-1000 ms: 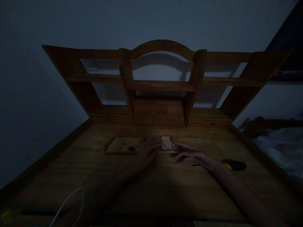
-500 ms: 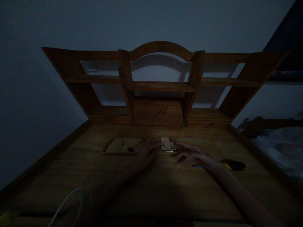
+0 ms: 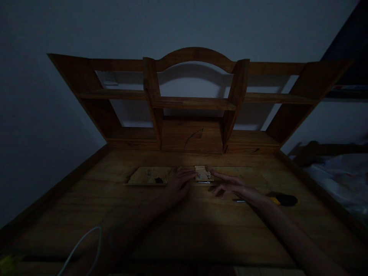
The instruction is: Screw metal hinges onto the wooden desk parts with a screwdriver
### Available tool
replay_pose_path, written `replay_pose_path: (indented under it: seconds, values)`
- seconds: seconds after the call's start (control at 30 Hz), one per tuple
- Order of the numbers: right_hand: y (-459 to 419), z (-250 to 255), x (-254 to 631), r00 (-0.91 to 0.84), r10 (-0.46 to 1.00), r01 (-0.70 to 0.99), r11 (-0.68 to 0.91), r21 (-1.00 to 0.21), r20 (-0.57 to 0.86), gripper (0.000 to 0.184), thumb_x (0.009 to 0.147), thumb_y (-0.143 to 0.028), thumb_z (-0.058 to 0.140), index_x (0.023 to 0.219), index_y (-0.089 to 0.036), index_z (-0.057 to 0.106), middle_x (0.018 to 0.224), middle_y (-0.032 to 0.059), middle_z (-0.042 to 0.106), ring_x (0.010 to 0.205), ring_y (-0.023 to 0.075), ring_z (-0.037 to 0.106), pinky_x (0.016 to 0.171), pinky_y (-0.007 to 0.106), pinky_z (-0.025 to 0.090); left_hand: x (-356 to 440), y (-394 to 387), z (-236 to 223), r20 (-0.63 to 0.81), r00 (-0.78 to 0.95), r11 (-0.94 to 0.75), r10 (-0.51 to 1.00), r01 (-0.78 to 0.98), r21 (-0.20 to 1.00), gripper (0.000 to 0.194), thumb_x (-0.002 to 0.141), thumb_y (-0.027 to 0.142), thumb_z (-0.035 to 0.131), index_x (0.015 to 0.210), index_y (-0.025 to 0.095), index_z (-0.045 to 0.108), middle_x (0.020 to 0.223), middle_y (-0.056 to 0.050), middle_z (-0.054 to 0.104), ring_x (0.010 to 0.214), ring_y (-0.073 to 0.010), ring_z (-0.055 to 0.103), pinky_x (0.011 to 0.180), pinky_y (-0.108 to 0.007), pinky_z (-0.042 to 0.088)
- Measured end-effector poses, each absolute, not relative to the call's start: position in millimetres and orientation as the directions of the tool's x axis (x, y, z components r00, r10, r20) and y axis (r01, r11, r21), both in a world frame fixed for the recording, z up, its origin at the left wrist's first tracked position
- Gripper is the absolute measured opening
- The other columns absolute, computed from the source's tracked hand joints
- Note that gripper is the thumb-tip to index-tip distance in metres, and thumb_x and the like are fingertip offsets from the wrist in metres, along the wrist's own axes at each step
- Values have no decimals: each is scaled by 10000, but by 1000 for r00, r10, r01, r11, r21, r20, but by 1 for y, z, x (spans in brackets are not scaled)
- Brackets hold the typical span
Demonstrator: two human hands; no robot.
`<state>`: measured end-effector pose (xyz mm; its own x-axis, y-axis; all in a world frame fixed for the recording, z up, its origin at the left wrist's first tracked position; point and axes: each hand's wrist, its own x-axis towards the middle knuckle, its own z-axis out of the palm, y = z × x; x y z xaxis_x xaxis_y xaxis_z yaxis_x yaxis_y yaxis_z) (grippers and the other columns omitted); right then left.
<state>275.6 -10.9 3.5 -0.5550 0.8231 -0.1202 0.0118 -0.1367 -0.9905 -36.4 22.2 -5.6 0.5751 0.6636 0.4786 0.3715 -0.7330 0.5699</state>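
Note:
In the dim light a small pale wooden block (image 3: 202, 173) with small metal screws in it lies on a flat wooden board (image 3: 149, 175) on the desk. My left hand (image 3: 178, 185) rests on the board, fingers stretched to the block's left edge. My right hand (image 3: 232, 186) lies open, fingers spread, fingertips touching the block's right side. Neither hand grips anything.
A yellow and black screwdriver (image 3: 277, 199) lies on the wooden desk (image 3: 201, 230) just right of my right hand. A wooden shelf unit (image 3: 195, 103) stands at the back against the wall. A white cable (image 3: 82, 243) curls at the lower left. A bed (image 3: 339, 172) is at the right.
Both hands stay at the block with only slight shifts; the view has moved a little.

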Motion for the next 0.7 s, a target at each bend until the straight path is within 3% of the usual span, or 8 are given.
replay_pose_path:
  seconds: [0.27, 0.4, 0.57, 0.7]
  values:
    - [-18, 17, 271, -553, 827, -36, -149, -988, -104, 684, 941, -327, 648, 1576, -257, 403, 1139, 118, 765, 1086, 268, 713, 879, 396, 549, -35, 20, -5, 447, 541, -674, 713, 352, 649, 481, 956, 143, 488, 1405, 267, 610, 1454, -85, 602, 1363, -235, 555, 1159, -502, 456]
    - [-16, 17, 273, -522, 849, -103, -158, -982, -82, 588, 927, -309, 655, 1497, -249, 527, 1277, 124, 716, 1133, 276, 696, 866, 370, 543, -36, 18, 1, 445, 545, -673, 711, 343, 655, 476, 961, 157, 491, 1410, 263, 608, 1458, -87, 599, 1380, -241, 538, 1170, -506, 442]
    - [-14, 12, 273, -507, 856, -96, -177, -980, -105, 593, 932, -311, 657, 1501, -215, 520, 1133, 127, 767, 1086, 266, 711, 878, 382, 535, -35, 19, -1, 503, 540, -726, 674, 360, 586, 495, 952, 143, 495, 1418, 273, 595, 1450, -78, 607, 1390, -242, 521, 1211, -544, 369]
    - [-15, 13, 270, -501, 856, -60, -181, -982, -127, 594, 922, -321, 679, 1489, -218, 535, 1151, 123, 762, 1068, 270, 716, 879, 407, 545, -35, 19, -1, 483, 560, -735, 673, 427, 527, 498, 945, 153, 515, 1421, 279, 591, 1439, -77, 616, 1374, -249, 531, 1246, -582, 282]
